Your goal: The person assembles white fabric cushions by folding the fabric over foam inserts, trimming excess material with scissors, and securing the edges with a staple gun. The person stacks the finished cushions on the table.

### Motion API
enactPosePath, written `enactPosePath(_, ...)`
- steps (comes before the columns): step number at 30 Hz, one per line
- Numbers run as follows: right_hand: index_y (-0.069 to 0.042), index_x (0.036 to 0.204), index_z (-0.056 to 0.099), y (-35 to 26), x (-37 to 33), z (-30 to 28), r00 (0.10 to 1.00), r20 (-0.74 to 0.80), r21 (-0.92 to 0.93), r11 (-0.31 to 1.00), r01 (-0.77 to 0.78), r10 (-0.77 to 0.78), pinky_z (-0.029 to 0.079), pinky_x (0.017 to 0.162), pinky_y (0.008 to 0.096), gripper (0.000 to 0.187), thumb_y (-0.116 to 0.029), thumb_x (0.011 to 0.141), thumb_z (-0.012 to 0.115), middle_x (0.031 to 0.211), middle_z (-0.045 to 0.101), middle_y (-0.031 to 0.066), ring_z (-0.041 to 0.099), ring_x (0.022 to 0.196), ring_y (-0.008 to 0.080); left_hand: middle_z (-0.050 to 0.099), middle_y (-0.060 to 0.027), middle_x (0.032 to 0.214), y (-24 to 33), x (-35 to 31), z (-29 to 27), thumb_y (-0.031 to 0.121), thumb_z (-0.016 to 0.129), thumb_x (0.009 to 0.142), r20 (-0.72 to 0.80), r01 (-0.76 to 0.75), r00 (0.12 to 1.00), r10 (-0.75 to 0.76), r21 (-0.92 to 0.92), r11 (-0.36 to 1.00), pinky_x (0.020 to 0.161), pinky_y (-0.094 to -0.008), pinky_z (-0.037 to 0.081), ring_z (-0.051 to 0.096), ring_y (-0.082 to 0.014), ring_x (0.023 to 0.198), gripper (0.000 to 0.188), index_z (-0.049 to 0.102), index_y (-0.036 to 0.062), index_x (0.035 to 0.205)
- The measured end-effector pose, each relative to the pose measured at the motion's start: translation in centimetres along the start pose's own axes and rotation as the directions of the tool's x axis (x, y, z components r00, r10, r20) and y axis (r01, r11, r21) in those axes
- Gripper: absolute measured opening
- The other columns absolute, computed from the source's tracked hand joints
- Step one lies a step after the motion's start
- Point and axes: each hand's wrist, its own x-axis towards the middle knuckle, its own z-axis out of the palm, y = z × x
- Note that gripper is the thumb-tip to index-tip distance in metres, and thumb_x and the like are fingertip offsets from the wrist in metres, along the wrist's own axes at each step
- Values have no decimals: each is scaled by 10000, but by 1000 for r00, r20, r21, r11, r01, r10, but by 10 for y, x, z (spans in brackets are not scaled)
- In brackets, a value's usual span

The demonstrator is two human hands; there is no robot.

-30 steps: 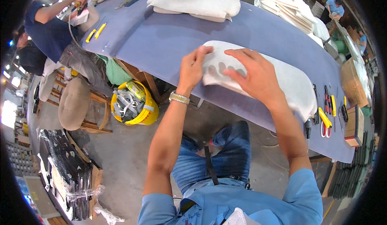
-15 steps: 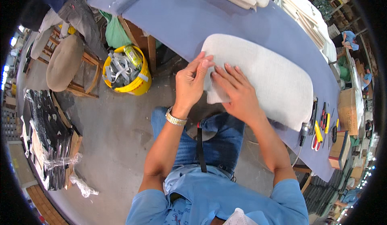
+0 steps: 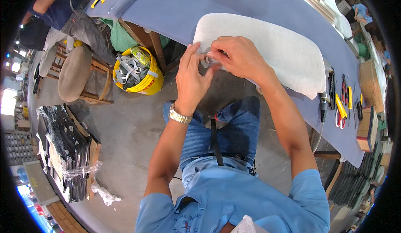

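A pale, fabric-covered padded panel (image 3: 267, 53) with rounded corners lies on the blue-grey tabletop, its near left end reaching the table's front edge. At that end, my right hand (image 3: 240, 57) is closed in a pinch; what its fingertips hold is too small to make out. Beside it, my left hand (image 3: 192, 78) has its fingers extended and the thumb apart from them. Its fingertips are at the panel's left edge, close to the right fingertips. The panel's near left corner is partly hidden behind both hands.
A yellow bucket (image 3: 152, 82) of grey and white strips stands on the floor to the left. Red-handled tools, yellow-handled scissors (image 3: 341, 105) and an air tool (image 3: 323, 103) lie on the right. Wrapped black stacks (image 3: 69, 153) stand at left. Another person (image 3: 54, 7) is at far left.
My right hand has lifted off the panel's surface and moved left into a pinch at its end. My left hand has opened its fingers. The view has shifted slightly.
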Motion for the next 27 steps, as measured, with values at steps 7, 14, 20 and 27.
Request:
enactPosePath(7,-137,1060,663,0,-31,15,981,-171,-119,990,70,-90,526,825,427,310,-297,826,790,1070,705,47,671,994,291,703,-100,1285,-28,24,-25,105,740,868,263,-24,964,41,-68,997,845,-372,561,723,-289,1000,100,716,23,917)
enactPosePath(14,-148,1097,628,20,-33,37,937,-242,-382,913,147,-252,500,932,404,410,-247,757,834,1128,676,-11,641,1101,227,740,-52,1215,-31,32,-21,152,754,879,251,-96,962,103,-43,994,632,-313,533,650,-200,635,132,735,26,912)
enactPosePath(20,-150,972,667,23,-21,32,939,-208,-408,897,170,-273,557,769,413,215,-319,857,735,924,708,1,692,944,249,730,-81,1245,-36,28,-18,184,775,864,235,-66,969,76,-49,997,649,-330,544,664,-223,650,196,732,10,944)
enactPosePath(27,-146,925,700,24,-5,27,967,-150,-400,907,132,-207,572,676,461,182,-322,879,707,814,731,70,727,811,307,729,-203,1156,-30,28,-14,286,842,816,202,-277,950,240,180,944,743,-373,581,743,-314,867,437,697,7,1120)
